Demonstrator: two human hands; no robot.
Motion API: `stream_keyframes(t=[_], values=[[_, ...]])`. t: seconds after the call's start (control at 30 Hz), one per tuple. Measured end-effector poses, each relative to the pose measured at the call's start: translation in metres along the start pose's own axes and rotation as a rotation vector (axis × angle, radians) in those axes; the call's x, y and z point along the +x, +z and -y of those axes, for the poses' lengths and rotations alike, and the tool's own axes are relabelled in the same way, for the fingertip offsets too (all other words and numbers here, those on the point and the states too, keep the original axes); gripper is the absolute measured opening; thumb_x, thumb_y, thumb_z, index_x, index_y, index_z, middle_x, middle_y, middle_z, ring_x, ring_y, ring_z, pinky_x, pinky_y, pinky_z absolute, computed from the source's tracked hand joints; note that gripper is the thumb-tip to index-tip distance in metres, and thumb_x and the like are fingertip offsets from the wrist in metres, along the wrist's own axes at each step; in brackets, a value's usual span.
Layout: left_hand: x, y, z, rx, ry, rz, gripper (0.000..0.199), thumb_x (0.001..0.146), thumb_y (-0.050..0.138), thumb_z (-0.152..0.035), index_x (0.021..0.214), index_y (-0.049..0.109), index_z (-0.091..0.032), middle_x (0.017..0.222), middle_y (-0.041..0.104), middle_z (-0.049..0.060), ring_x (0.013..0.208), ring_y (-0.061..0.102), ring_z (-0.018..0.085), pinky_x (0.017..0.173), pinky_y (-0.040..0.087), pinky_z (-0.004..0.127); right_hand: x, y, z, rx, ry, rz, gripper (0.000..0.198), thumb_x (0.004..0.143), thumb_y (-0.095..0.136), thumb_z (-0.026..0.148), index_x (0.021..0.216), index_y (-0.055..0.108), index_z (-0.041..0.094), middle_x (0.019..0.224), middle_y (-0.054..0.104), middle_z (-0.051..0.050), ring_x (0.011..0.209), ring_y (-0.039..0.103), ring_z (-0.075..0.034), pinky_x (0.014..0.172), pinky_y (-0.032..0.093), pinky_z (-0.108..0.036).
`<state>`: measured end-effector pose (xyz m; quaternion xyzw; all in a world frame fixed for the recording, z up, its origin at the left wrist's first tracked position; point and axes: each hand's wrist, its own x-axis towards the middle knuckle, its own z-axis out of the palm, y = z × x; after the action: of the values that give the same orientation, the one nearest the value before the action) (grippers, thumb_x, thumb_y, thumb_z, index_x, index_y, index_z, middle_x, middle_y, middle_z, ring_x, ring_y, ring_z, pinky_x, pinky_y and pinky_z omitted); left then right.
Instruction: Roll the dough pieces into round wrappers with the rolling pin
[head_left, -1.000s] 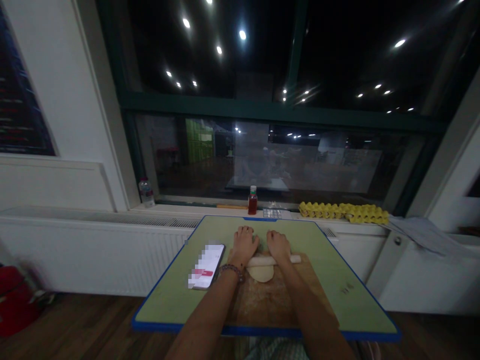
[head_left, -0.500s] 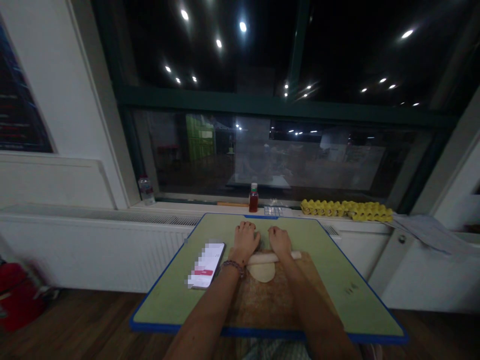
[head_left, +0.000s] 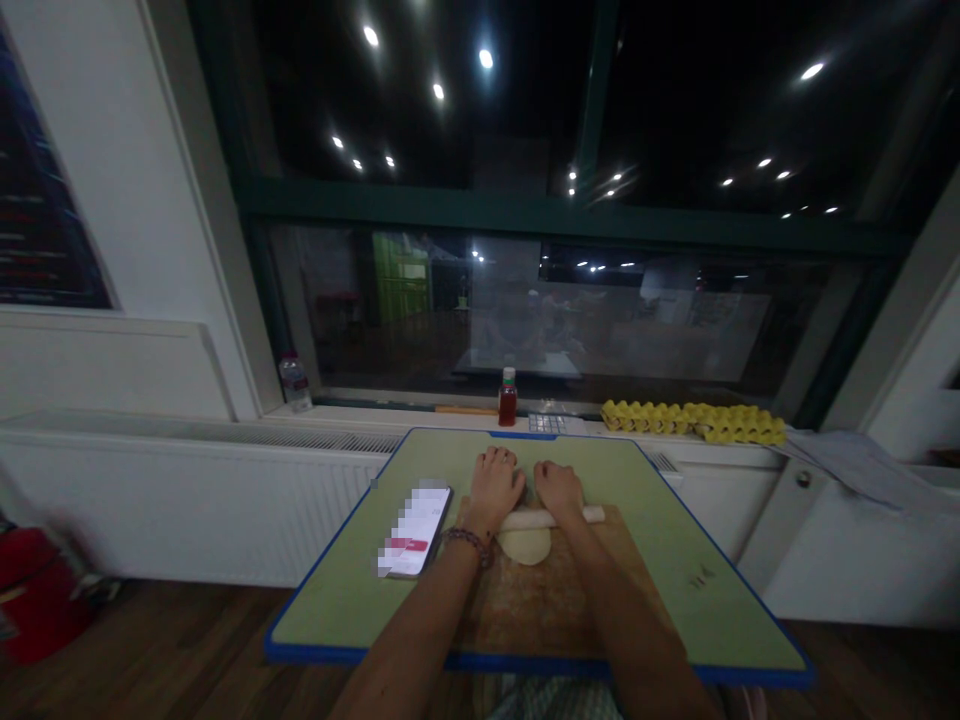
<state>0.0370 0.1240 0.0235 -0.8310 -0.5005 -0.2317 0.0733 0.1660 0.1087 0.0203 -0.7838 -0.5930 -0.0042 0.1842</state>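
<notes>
A pale rolling pin (head_left: pixel 529 519) lies crosswise on a brown wooden board (head_left: pixel 529 620). Under it and on its near side shows a thin, round sheet of dough (head_left: pixel 525 546). My left hand (head_left: pixel 498 486) rests palm down over the pin's left end, fingers stretched forward and slightly apart, hiding that end. Across from it, my right hand (head_left: pixel 558 488) bears on the pin nearer its right end, which sticks out beyond the wrist. Its fingers are loosely bent past the pin and do not appear wrapped around it. A beaded bracelet (head_left: pixel 466 541) circles my left wrist.
The board sits on a green folding table (head_left: pixel 720 610) with a blue edge. Left of it lies a phone (head_left: pixel 420 530) with a lit screen. On the windowsill stand a sauce bottle (head_left: pixel 508 400), a water bottle (head_left: pixel 295 383) and yellow egg trays (head_left: pixel 694 421).
Both hands and the rolling pin have barely moved, with a very slight shift across the board. The dough looks the same.
</notes>
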Motion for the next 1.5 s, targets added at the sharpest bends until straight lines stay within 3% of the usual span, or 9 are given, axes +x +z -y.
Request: stream_keyframes(t=[0.13, 0.47, 0.77, 1.03, 1.5], values=[[-0.004, 0.000, -0.002, -0.002, -0.043, 0.018, 0.024, 0.092, 0.043, -0.026, 0.103, 0.061, -0.015, 0.112, 0.060, 0.011, 0.111, 0.046, 0.026, 0.095, 0.034, 0.038, -0.006, -0.002, 0.001, -0.027, -0.013, -0.019, 0.042, 0.095, 0.033, 0.031, 0.103, 0.071, 0.014, 0.103, 0.072, -0.015, 0.103, 0.063, -0.027, 0.081, 0.044, -0.033], [-0.019, -0.002, -0.008, 0.012, -0.004, -0.021, 0.023, 0.091, 0.043, -0.026, 0.101, 0.062, -0.016, 0.109, 0.062, 0.010, 0.107, 0.047, 0.026, 0.093, 0.035, 0.038, -0.020, -0.002, 0.001, -0.071, -0.023, -0.058, 0.042, 0.095, 0.034, 0.032, 0.099, 0.072, 0.014, 0.100, 0.072, -0.015, 0.102, 0.063, -0.027, 0.081, 0.043, -0.034], [-0.030, 0.006, -0.012, -0.002, -0.145, 0.048, 0.036, 0.092, 0.041, -0.041, 0.102, 0.063, -0.014, 0.110, 0.062, 0.013, 0.108, 0.048, 0.029, 0.090, 0.037, 0.041, -0.029, 0.002, -0.002, -0.101, -0.063, -0.012, 0.040, 0.094, 0.038, 0.037, 0.098, 0.072, 0.016, 0.102, 0.071, -0.014, 0.105, 0.060, -0.030, 0.085, 0.041, -0.038], [-0.031, -0.002, -0.014, -0.007, 0.020, -0.060, 0.030, 0.095, 0.038, -0.033, 0.097, 0.063, -0.016, 0.106, 0.064, 0.010, 0.105, 0.050, 0.026, 0.091, 0.035, 0.040, -0.023, 0.004, -0.002, -0.092, -0.048, 0.016, 0.043, 0.095, 0.035, 0.039, 0.102, 0.070, 0.015, 0.107, 0.070, -0.016, 0.109, 0.058, -0.030, 0.087, 0.040, -0.039], [-0.017, 0.002, -0.006, -0.045, -0.028, -0.003, 0.032, 0.095, 0.039, -0.036, 0.092, 0.065, -0.016, 0.101, 0.068, 0.011, 0.103, 0.054, 0.026, 0.089, 0.036, 0.039, -0.014, 0.006, -0.002, -0.052, -0.037, 0.027, 0.042, 0.095, 0.036, 0.039, 0.106, 0.068, 0.014, 0.110, 0.069, -0.017, 0.111, 0.057, -0.029, 0.087, 0.041, -0.038]])
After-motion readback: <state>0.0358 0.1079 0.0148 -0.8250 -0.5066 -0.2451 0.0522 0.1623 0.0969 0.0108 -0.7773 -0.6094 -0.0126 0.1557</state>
